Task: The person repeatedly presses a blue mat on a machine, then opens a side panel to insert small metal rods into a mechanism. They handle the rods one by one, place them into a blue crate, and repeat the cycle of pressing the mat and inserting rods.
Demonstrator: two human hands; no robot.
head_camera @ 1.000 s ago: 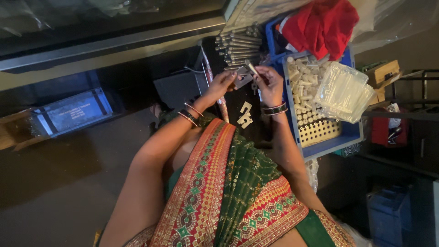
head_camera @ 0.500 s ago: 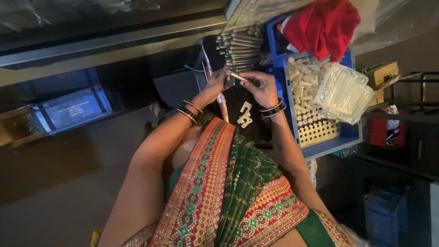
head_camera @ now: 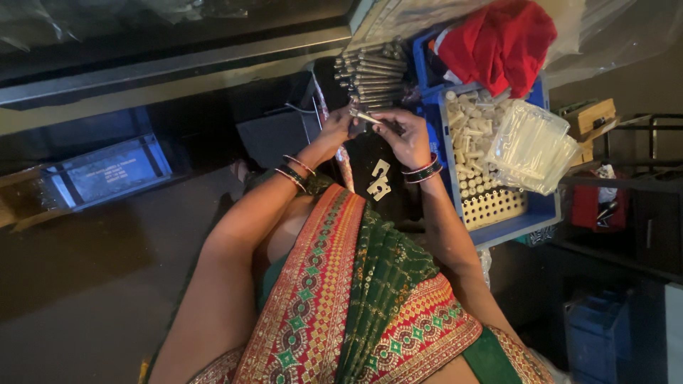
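Both our hands pinch one thin silver metal rod point(head_camera: 366, 116): left hand point(head_camera: 334, 128) and right hand point(head_camera: 405, 135) grip its ends, rod lying sideways between them.

Workshop: metal rods point(head_camera: 373, 71), parts crate point(head_camera: 512, 220) (blue).
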